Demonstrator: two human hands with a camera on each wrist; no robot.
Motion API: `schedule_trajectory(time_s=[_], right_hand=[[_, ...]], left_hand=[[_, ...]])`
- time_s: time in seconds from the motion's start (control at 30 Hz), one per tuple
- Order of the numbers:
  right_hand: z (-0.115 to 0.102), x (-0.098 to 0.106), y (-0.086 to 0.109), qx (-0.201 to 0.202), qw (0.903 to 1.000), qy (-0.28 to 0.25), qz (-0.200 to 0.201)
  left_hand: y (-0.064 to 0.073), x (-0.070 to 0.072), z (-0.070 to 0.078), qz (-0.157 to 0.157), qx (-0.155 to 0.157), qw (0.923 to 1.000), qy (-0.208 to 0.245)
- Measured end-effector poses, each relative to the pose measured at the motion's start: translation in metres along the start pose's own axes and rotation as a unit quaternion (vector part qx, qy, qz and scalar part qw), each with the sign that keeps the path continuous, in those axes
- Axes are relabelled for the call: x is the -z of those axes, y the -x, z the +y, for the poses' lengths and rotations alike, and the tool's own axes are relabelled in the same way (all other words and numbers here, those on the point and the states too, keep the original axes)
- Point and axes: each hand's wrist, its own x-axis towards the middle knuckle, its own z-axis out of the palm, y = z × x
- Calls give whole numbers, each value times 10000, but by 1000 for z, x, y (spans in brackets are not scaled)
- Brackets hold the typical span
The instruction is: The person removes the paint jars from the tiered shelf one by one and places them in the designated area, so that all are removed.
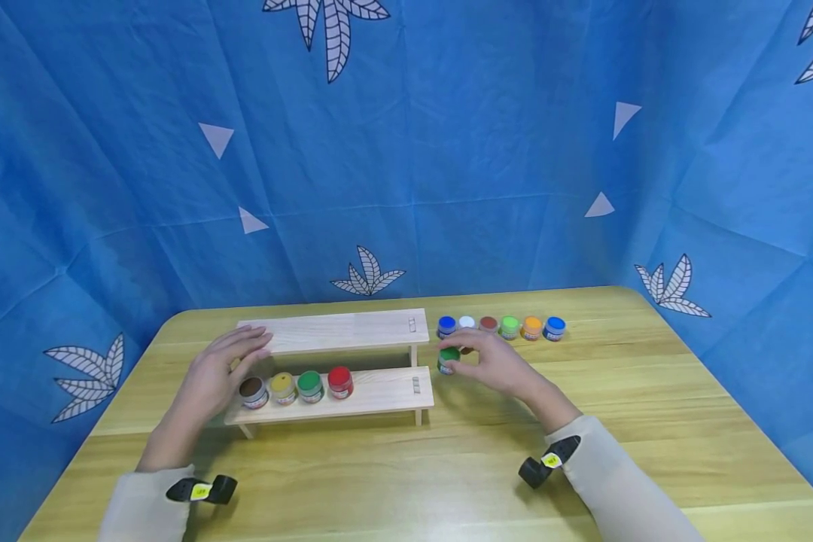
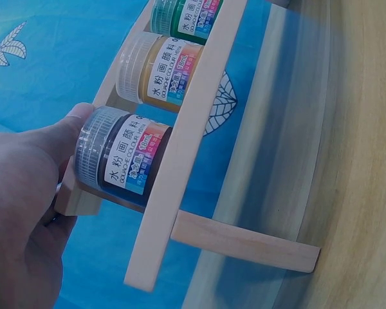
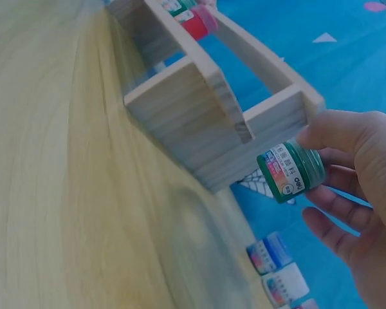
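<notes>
My right hand (image 1: 491, 361) pinches a small green paint jar (image 3: 291, 170) by its lid, between thumb and fingers, just off the right end of a two-step wooden rack (image 1: 379, 393). In the right wrist view the jar is tilted and apart from the tabletop. My left hand (image 1: 210, 376) is at the rack's left end, its fingers over the upper step and its thumb close to the lid of a brown paint jar (image 2: 132, 154). On the lower step, yellow (image 1: 283, 388), green (image 1: 310, 386) and red (image 1: 340, 382) jars stand beside the brown one.
The upper step (image 1: 352, 331) holds no jars. Behind my right hand, a row of jars stands on the wooden table (image 1: 406, 482): dark blue (image 1: 446, 326), white (image 1: 467, 322), reddish brown (image 1: 488, 324), light green (image 1: 510, 327), orange (image 1: 531, 327) and blue (image 1: 554, 328). A blue curtain (image 1: 447, 150) hangs behind.
</notes>
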Motion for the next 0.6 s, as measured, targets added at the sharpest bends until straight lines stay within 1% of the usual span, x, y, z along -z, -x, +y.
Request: schedule_trajectory(time_s=[0.27,0.43,0.6], right_hand=[[13,-5,-2,-257,9996,115,-1],[20,-8,-2,-425,9991,86,15],[26,-12,-3,-519,9986,70,-77]], left_hand=[[0,1,0,-2,9,10000,-37],[1,1,0,-54,82,10000,-13],[1,1,0,-67,81,9999,5]])
